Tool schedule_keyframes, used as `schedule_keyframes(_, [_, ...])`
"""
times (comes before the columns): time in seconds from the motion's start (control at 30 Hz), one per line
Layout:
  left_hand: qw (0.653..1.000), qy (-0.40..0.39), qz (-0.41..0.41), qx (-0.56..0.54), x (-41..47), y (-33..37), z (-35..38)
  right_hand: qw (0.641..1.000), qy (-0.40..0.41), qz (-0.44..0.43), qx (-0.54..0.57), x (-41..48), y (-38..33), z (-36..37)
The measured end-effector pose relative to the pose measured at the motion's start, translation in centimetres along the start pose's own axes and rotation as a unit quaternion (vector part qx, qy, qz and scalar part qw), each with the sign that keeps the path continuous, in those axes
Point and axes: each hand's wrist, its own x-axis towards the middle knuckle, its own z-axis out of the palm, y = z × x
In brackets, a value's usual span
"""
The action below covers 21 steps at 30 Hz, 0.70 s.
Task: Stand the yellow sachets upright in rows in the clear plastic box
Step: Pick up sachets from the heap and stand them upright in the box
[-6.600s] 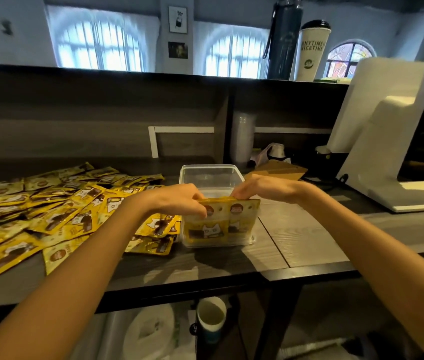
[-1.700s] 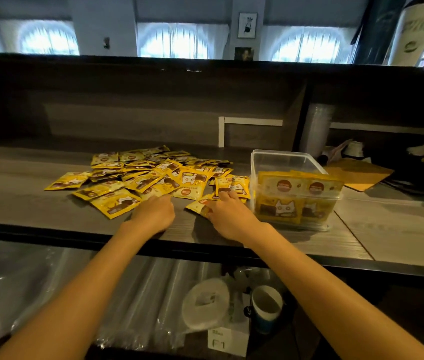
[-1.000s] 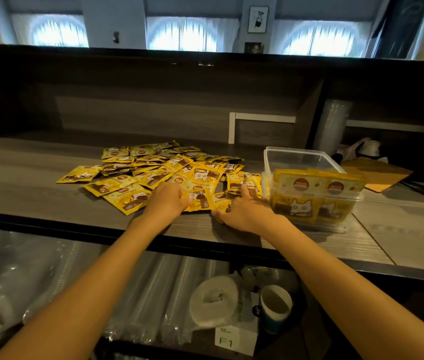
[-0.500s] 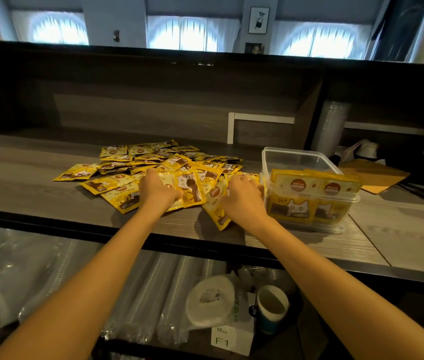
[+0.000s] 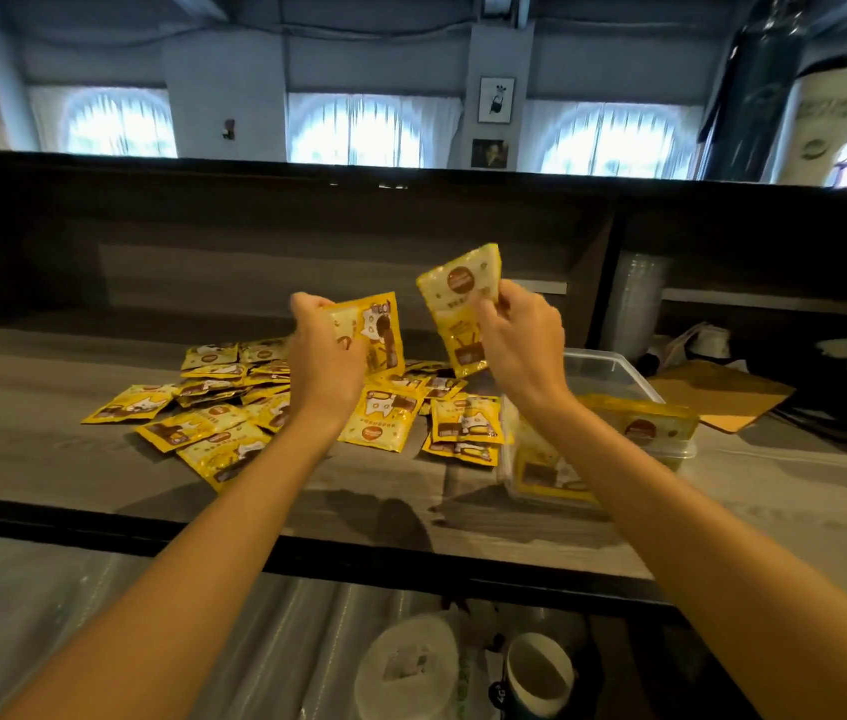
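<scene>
1. The left hand [image 5: 322,356] pinches 1 yellow sachet [image 5: 374,330] by its left edge, fingers pressed together on it, and holds it up above the loose pile of sachets [image 5: 234,407] on the wooden counter [image 5: 21,449]. Gripped only at the edge, the flat packet could swing or slip out and drop back into the pile.
2. The right hand [image 5: 520,340] pinches a second sachet [image 5: 460,304] near its right side, tilted, also raised clear of the counter. Its slick foil could slide between thumb and fingers if the grip loosens on the way across.
3. The clear plastic box [image 5: 613,366] sits to the right of the pile, partly behind the right forearm, with a row of upright sachets [image 5: 639,418] at its near wall. Pushing 2 new packets in at once could knock that row flat, as little seems to brace it.
4. The box looks light, so a sideways shove might skid it along the counter.
5. Both sachets seem to face different ways; put in unturned, the row would look uneven.
</scene>
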Motion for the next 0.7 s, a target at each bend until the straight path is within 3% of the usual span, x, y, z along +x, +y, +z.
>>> schedule_keyframes(0.17, [0.996,-0.028,0.081,-0.018,0.6,3.8,3.3,0.995,0.069,0.073,0.006,4.3,2.1,-5.0])
schedule_keyframes(0.4, [0.967,-0.175,0.185,-0.020,-0.1,7.4,9.0,0.977,0.100,0.188,-0.007,4.7,7.6,-10.9])
schedule_keyframes(0.6, [0.881,-0.411,0.226,0.066,-1.0,8.0,11.2,0.962,0.024,0.235,0.139,3.4,9.7,-12.3])
schedule_keyframes(0.7, [0.843,-0.483,0.208,0.112,-0.7,8.3,11.1,0.938,-0.025,0.253,0.236,3.3,9.8,-11.7])
